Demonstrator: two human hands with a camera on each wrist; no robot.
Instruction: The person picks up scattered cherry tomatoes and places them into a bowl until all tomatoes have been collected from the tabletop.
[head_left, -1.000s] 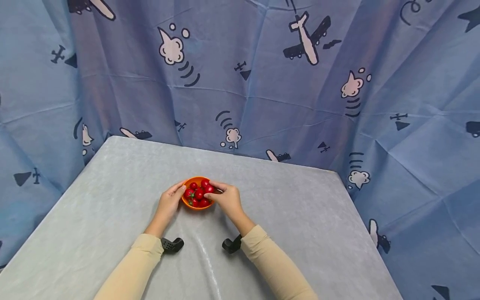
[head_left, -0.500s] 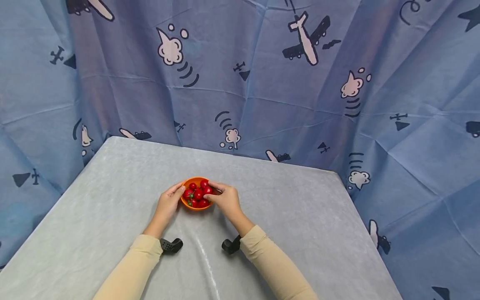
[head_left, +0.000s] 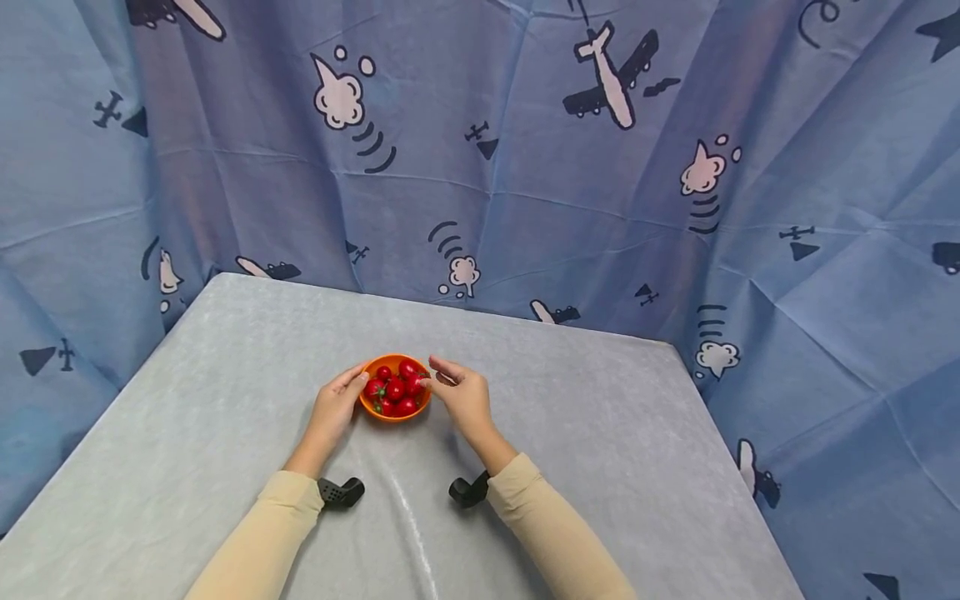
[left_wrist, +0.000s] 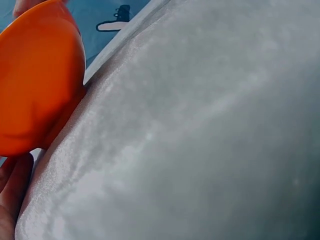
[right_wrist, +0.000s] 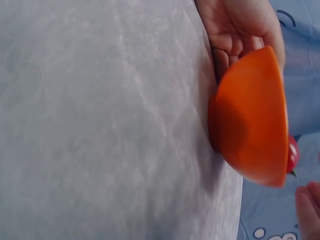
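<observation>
Nearest the camera, two cream sleeves [head_left: 270, 533] reach forward over a grey cloth-covered table [head_left: 600, 450], each wrist carrying a small black camera mount [head_left: 341, 491]. Just beyond them, the person's left hand [head_left: 335, 407] rests against the left wall of a small orange bowl [head_left: 375, 410], its fingers laid loosely along the side and the thumb up near the rim; the right wrist view shows those fingers pressed to the bowl's far wall. The right hand [head_left: 463, 393] hovers just beside the bowl's right edge, thumb and forefinger extended toward the rim, the other fingers loosely curled; it grips nothing that can be seen, and whether a fingertip touches the rim cannot be told. The bowl stands upright on the table between the two hands, roughly midway across the tabletop, and is heaped with red cherry tomatoes [head_left: 396, 388], a few showing green stems. From the left wrist view only the bowl's orange underside [left_wrist: 35, 85] and a fingertip show. Behind the table hangs a creased blue curtain [head_left: 525, 150] printed with cartoon aeroplanes [head_left: 611, 75] and puffy clouds.
</observation>
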